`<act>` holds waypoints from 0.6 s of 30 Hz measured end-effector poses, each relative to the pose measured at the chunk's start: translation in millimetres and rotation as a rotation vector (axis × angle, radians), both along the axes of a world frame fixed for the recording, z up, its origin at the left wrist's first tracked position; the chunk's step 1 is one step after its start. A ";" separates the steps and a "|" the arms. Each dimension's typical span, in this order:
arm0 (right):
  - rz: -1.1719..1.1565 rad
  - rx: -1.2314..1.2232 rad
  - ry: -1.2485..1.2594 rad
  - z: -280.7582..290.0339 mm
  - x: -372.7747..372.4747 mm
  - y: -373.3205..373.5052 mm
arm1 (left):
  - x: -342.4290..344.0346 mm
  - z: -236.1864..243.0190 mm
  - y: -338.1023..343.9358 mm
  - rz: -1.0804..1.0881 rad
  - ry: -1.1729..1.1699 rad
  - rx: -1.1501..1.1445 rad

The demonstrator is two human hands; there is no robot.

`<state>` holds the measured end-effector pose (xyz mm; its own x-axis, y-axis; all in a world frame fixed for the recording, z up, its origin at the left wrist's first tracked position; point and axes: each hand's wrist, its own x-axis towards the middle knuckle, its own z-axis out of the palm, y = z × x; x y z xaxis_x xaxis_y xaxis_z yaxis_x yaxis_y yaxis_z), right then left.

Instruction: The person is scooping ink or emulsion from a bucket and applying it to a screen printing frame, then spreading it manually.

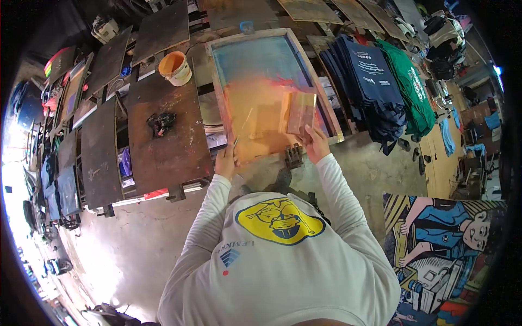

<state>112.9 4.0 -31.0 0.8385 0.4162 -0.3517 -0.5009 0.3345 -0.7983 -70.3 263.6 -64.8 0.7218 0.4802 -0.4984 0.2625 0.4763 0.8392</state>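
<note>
Our right hand (316, 143) is clamped on the squeegee (300, 113), upright at centre frame over the orange-smeared lower part of a wooden-framed printing screen (253, 60). Our left hand (225, 161) is at the screen's lower left corner, fingers curled beside a thin pale stick (244, 124); we cannot tell whether it grips it. A paint-stained bucket (181, 77) stands upper left; folded navy cloth (370, 68) lies upper right.
</note>
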 end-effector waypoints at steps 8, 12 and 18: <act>-0.022 -0.074 -0.232 31.3 -10.7 32.6 | -23.7 1.2 8.6 0.107 -0.044 -0.073; 0.396 -0.592 -0.822 33.0 14.5 39.3 | -32.1 8.2 4.6 0.223 -0.030 -0.105; 0.570 -0.749 -1.817 6.1 65.8 76.0 | -38.2 29.5 -11.4 0.470 -0.111 -0.084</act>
